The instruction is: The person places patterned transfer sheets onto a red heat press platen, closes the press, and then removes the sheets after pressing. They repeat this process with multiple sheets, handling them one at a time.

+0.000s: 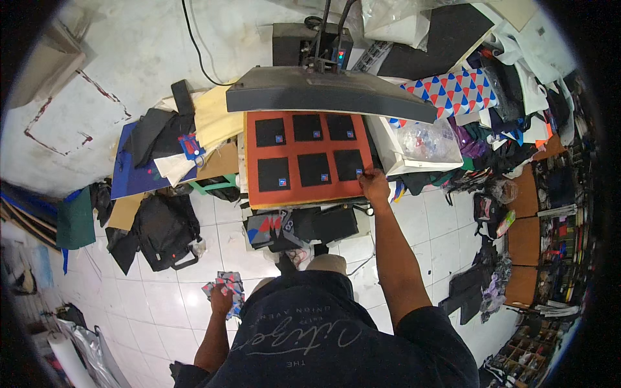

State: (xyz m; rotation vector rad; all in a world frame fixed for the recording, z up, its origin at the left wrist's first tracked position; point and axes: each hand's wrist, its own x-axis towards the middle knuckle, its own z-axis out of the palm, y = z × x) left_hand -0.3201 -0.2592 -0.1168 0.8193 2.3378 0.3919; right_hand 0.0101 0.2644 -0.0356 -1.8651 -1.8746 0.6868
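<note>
On the orange-red pad (pixel 304 194) of a heat press lie several black fabric squares (pixel 270 172) in two rows of three. Each square bears a small blue and red label (pixel 282 182) near its lower right corner. My right hand (pixel 375 186) reaches over the pad's right edge. Its fingers are closed at the label corner of the nearest right square (pixel 348 163); anything between them is hidden. Down at my left, my left hand (pixel 221 301) grips a bunch of small grey, red and blue patterned pieces (pixel 229 282).
The raised upper plate (pixel 323 94) of the press tilts above the pad. Right of it stands a white box (pixel 414 152) with clear plastic bags. Folded grey and black fabric (pixel 301 227) lies below the pad's front. A black backpack (pixel 167 229) sits on the tiled floor at left.
</note>
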